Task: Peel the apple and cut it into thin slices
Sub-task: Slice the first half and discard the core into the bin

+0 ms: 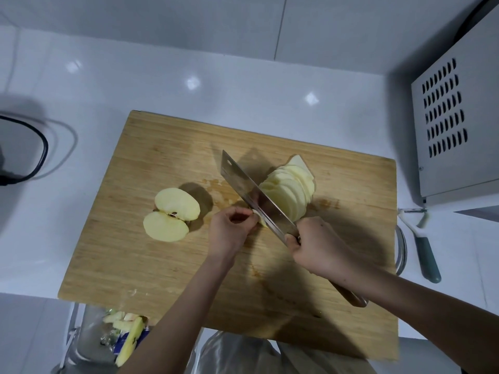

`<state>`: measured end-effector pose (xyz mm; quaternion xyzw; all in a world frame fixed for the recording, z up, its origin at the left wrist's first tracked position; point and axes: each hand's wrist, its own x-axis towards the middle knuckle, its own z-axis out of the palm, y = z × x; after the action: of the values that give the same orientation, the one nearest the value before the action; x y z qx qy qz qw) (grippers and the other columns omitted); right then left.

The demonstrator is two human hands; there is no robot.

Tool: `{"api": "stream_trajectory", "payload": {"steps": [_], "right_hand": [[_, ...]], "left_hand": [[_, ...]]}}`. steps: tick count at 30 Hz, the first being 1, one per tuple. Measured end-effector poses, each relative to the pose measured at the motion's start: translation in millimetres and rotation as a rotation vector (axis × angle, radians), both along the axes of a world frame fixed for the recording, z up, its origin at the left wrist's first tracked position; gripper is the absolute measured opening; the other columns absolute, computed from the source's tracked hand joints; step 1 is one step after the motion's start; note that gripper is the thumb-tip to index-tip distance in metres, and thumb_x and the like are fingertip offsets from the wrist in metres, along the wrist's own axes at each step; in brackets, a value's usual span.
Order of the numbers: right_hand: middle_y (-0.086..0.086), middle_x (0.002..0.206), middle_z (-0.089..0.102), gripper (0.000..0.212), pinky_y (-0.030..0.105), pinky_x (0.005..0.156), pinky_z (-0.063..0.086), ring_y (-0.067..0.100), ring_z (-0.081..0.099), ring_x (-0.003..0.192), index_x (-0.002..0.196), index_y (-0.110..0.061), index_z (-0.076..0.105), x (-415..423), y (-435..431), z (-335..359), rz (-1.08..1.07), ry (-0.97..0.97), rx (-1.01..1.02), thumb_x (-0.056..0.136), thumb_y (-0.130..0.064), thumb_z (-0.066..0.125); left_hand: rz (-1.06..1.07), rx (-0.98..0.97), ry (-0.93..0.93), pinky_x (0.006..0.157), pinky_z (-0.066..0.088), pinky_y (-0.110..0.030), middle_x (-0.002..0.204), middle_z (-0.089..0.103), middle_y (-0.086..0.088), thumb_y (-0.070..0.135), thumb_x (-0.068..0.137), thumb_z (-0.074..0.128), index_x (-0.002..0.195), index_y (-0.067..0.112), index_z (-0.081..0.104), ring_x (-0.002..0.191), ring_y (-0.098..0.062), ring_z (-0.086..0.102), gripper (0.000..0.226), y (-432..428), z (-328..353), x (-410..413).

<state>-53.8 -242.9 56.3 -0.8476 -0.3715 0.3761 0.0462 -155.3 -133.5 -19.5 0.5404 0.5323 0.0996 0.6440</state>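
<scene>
On the wooden cutting board (pixel 135 265) two peeled apple pieces (pixel 171 214) lie cut face up at the left, seeds showing. A fanned row of thin apple slices (pixel 290 190) leans at the right of the cleaver (pixel 243 187). My right hand (pixel 316 247) grips the cleaver's wooden handle, blade edge down on the board. My left hand (pixel 229 228) pinches a small remaining apple piece (pixel 260 218) against the blade's left side; most of that piece is hidden by my fingers.
A peeler (pixel 424 244) with a green handle lies on the white counter right of the board. A grey vented appliance (pixel 456 125) stands at the far right. Apple peels (pixel 129 333) sit in a bin below the board's front left. A black cable (pixel 32 163) curls at the left.
</scene>
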Motion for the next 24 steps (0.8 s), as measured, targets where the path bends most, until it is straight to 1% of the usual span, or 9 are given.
{"api": "stream_trajectory", "payload": {"steps": [3, 6, 9, 11, 16, 18, 20, 22, 24], "right_hand": [[-0.005, 0.062, 0.048, 0.026, 0.017, 0.042, 0.029, 0.007, 0.048, 0.052, 0.069, -0.016, 0.045, -5, 3, -7, -0.013, -0.025, -0.024, 0.095, -0.022, 0.046], [-0.006, 0.063, 0.045, 0.024, 0.017, 0.042, 0.028, 0.007, 0.046, 0.054, 0.072, -0.015, 0.047, -7, 3, -13, -0.011, -0.041, -0.036, 0.094, -0.024, 0.046], [-0.006, 0.06, 0.043, 0.035, 0.018, 0.042, 0.026, 0.005, 0.042, 0.051, 0.06, -0.02, 0.037, -6, 1, -13, 0.0, -0.043, -0.015, 0.094, -0.023, 0.045], [-0.005, 0.059, 0.042, 0.037, 0.018, 0.042, 0.025, 0.005, 0.041, 0.049, 0.059, -0.02, 0.036, -6, 0, -11, 0.0, -0.032, 0.0, 0.094, -0.023, 0.045], [-0.005, 0.06, 0.047, 0.025, 0.019, 0.043, 0.03, 0.008, 0.046, 0.049, 0.075, -0.014, 0.054, -3, -6, 6, 0.006, -0.078, 0.081, 0.095, -0.025, 0.044], [-0.01, 0.059, 0.046, 0.021, 0.016, 0.041, 0.027, 0.003, 0.043, 0.047, 0.08, -0.018, 0.054, -3, -12, 16, 0.026, -0.106, 0.133, 0.095, -0.027, 0.044], [-0.013, 0.061, 0.044, 0.015, 0.016, 0.04, 0.032, 0.002, 0.042, 0.046, 0.083, -0.024, 0.052, -4, -22, 26, 0.069, -0.146, 0.182, 0.095, -0.031, 0.046], [-0.015, 0.066, 0.049, 0.008, 0.013, 0.04, 0.029, -0.002, 0.042, 0.049, 0.09, -0.025, 0.057, -3, -31, 33, 0.079, -0.174, 0.242, 0.092, -0.032, 0.053], [-0.012, 0.074, 0.057, 0.011, 0.006, 0.048, 0.025, -0.002, 0.047, 0.056, 0.094, -0.022, 0.061, 3, -37, 35, 0.062, -0.221, 0.271, 0.085, -0.027, 0.063]], "left_hand": [[0.012, -0.01, 0.002, 0.08, 0.057, -0.045, 0.076, 0.071, -0.007, 0.005, 0.077, 0.075, 0.074, 0.011, 0.07, 0.077, -0.024, 0.07, 0.008, 0, -1, -1], [0.026, -0.059, -0.016, 0.082, 0.057, -0.045, 0.074, 0.07, -0.007, 0.004, 0.079, 0.073, 0.078, 0.005, 0.07, 0.073, -0.019, 0.067, 0.004, 1, 2, 0], [-0.002, -0.041, -0.002, 0.082, 0.057, -0.046, 0.076, 0.07, -0.009, 0.006, 0.079, 0.073, 0.079, 0.005, 0.069, 0.075, -0.023, 0.069, 0.004, 1, 1, 0], [-0.026, -0.012, 0.012, 0.081, 0.057, -0.047, 0.076, 0.071, -0.008, 0.009, 0.079, 0.074, 0.077, 0.008, 0.07, 0.078, -0.026, 0.07, 0.005, 2, 0, 0], [-0.082, 0.061, 0.045, 0.078, 0.057, -0.046, 0.076, 0.071, -0.006, 0.018, 0.078, 0.076, 0.078, 0.012, 0.069, 0.077, -0.026, 0.07, 0.009, 1, -3, 2], [-0.116, 0.096, 0.057, 0.078, 0.057, -0.045, 0.078, 0.071, -0.005, 0.021, 0.08, 0.075, 0.081, 0.012, 0.069, 0.078, -0.023, 0.069, 0.011, 0, -1, 3], [-0.133, 0.105, 0.066, 0.077, 0.058, -0.043, 0.077, 0.071, -0.004, 0.024, 0.081, 0.073, 0.081, 0.014, 0.068, 0.076, -0.022, 0.069, 0.011, 1, 7, 1], [-0.105, 0.127, 0.055, 0.073, 0.058, -0.042, 0.075, 0.071, -0.006, 0.02, 0.083, 0.07, 0.081, 0.013, 0.067, 0.072, -0.024, 0.068, 0.008, 3, 14, -6], [-0.048, 0.23, 0.099, 0.066, 0.055, -0.039, 0.07, 0.069, -0.006, 0.016, 0.084, 0.067, 0.079, 0.012, 0.066, 0.066, -0.024, 0.065, 0.007, 6, 23, -17]]}}
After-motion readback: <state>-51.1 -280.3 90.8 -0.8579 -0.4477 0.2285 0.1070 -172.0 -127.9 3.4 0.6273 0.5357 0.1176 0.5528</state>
